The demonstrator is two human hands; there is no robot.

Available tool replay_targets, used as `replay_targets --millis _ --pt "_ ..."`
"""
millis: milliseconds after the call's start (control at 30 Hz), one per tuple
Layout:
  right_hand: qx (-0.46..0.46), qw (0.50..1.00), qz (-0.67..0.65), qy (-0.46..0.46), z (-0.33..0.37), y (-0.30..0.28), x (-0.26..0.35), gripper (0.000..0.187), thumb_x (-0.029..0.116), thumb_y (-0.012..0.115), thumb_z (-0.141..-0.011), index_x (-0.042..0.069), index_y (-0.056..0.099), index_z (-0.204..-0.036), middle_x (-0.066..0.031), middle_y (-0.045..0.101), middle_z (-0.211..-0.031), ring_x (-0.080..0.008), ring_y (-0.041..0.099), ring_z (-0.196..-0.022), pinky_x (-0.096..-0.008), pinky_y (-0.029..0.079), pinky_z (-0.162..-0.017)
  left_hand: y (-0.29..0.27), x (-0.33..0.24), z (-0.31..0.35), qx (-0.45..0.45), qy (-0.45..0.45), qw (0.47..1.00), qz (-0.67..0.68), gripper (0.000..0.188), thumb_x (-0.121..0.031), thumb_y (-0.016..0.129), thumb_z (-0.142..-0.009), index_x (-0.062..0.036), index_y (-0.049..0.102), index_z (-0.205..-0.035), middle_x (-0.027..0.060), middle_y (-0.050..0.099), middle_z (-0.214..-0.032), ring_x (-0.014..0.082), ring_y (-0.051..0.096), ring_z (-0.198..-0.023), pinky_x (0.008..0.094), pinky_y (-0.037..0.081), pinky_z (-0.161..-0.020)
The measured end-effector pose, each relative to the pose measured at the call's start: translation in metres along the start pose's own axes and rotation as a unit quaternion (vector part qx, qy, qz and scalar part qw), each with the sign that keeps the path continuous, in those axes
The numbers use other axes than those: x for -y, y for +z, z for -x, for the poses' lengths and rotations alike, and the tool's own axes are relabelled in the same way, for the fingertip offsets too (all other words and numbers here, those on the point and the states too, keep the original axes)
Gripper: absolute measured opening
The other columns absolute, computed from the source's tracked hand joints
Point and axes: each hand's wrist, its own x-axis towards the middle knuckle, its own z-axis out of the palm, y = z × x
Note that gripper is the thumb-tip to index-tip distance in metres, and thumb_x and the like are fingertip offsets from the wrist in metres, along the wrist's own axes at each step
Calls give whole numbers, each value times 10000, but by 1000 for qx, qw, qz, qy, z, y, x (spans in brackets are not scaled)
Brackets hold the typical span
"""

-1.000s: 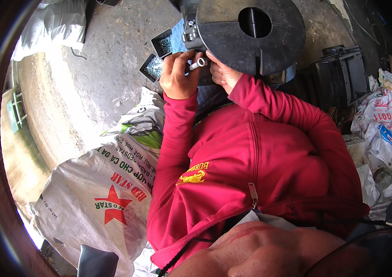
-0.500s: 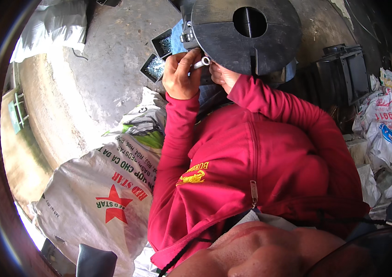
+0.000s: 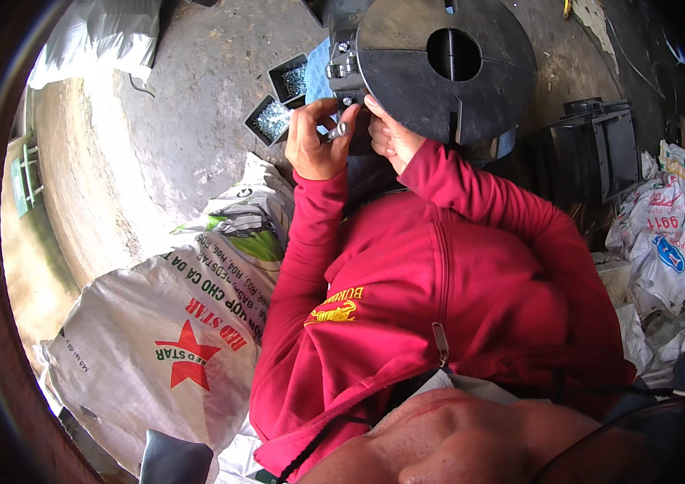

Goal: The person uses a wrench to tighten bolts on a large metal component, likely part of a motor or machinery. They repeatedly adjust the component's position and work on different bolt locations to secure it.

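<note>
In front of me sits a black round part (image 3: pixel 407 81) with a central hole, slots and a seam across it. A black flange (image 3: pixel 345 81) with bolts runs down its left side. My left hand (image 3: pixel 317 148) is closed around a silver tube-shaped socket wrench (image 3: pixel 337 131), just below the flange's nearest bolt (image 3: pixel 348 102). The wrench is apart from that bolt. My right hand (image 3: pixel 393 135) grips the part's near-left edge, its thumb up beside the bolt and the other fingers curled underneath. What those fingertips touch is hidden.
Two small black bins (image 3: pixel 267 119) of silver screws stand left of the part, beside a blue cloth (image 3: pixel 317 68). A printed white sack (image 3: pixel 149 355) lies at my left. Black housings (image 3: pixel 600 153) and white plastic bags (image 3: pixel 657 234) are at the right.
The wrench has drawn back and tilted in my left hand, leaving the near bolt uncovered. My right thumb has come up into sight beside it. The whole view has shifted slightly.
</note>
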Motion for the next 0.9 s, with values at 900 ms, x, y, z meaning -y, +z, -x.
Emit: replay_targets --millis 900 --pt "-28 999 15 -29 4 8 7 261 349 645 -909 165 499 -794 99 326 -542 -7 287 -403 -173 224 -374 -6 -2 -8 59 -32 998 -3 283 -54 783 -702 -55 675 -964 86 643 -866 191 649 -734 285 511 -612"
